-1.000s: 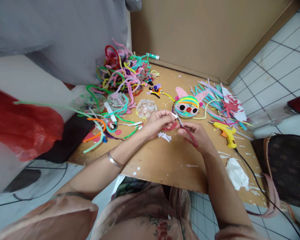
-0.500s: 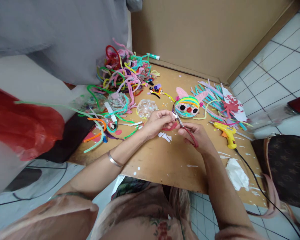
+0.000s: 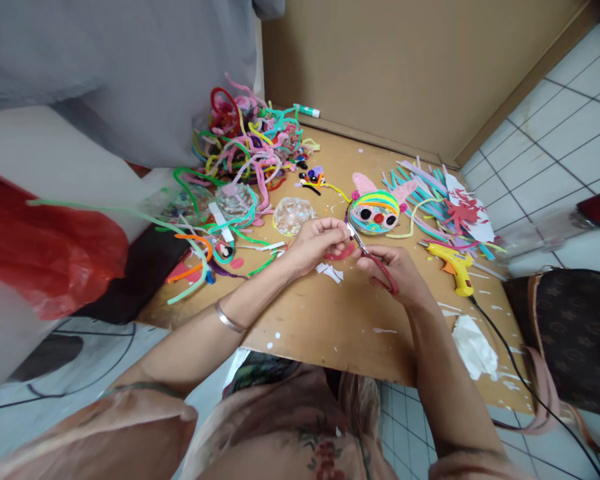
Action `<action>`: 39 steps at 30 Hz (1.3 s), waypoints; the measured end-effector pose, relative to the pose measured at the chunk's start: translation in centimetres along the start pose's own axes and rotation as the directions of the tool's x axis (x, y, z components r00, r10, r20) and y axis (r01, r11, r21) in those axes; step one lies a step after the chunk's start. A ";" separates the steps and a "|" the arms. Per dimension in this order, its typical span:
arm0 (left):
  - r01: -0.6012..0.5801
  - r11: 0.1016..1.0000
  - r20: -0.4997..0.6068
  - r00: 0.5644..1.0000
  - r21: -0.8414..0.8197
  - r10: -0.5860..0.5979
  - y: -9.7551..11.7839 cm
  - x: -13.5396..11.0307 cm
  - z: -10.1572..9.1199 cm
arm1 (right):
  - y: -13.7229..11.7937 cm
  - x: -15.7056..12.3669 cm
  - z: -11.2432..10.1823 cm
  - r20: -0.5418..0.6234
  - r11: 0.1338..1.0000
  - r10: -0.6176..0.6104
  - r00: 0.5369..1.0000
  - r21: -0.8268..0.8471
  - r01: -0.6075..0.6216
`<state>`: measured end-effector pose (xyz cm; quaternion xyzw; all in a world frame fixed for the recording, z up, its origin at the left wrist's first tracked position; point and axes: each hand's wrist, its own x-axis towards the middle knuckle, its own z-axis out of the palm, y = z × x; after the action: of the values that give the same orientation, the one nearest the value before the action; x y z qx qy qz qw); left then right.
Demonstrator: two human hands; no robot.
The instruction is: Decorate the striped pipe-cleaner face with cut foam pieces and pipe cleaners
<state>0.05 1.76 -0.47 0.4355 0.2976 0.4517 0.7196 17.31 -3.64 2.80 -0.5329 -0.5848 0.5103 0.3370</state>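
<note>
My right hand [image 3: 399,275] grips red-handled scissors [image 3: 373,259], blades pointing up-left toward my left hand. My left hand [image 3: 315,245] is closed in a pinch on a small red cut-out piece [image 3: 341,253] held at the blade tips. Both hands hover low over the brown board table [image 3: 330,320]. Just beyond them lies a colourful pipe-cleaner face [image 3: 375,211] with pink ears and dark eyes. White paper scraps [image 3: 330,272] lie under my left hand.
A tangle of pipe cleaners [image 3: 250,143] fills the back left. Blue and pink strips with red-and-white paper [image 3: 450,210] lie at the right. A yellow glue gun [image 3: 453,265] with black cord, a white tissue [image 3: 475,347], a brown bag [image 3: 575,333], a red plastic bag [image 3: 45,247].
Almost nothing differs; both hands stay together on the red piece and scissors, with only a slight shift of the view.
</note>
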 end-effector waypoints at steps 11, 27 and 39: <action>-0.021 1.000 -0.042 0.999 -0.012 0.021 0.1 0.1 0.1 | 0.2 0.0 -0.1 0.019 1.000 0.005 1.000 -0.008 -0.005; 0.010 1.000 -0.019 1.000 -0.027 -0.010 -0.4 -0.1 0.4 | 0.1 0.0 0.2 -0.028 0.999 0.018 0.999 0.028 -0.017; 0.021 0.999 0.007 1.000 0.039 -0.021 -0.5 -0.1 0.5 | -0.4 0.1 0.2 0.037 1.000 -0.025 0.999 -0.007 0.025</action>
<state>0.63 1.35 -0.73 0.4478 0.3083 0.4366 0.7168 17.00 -3.59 3.11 -0.5175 -0.5995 0.5134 0.3306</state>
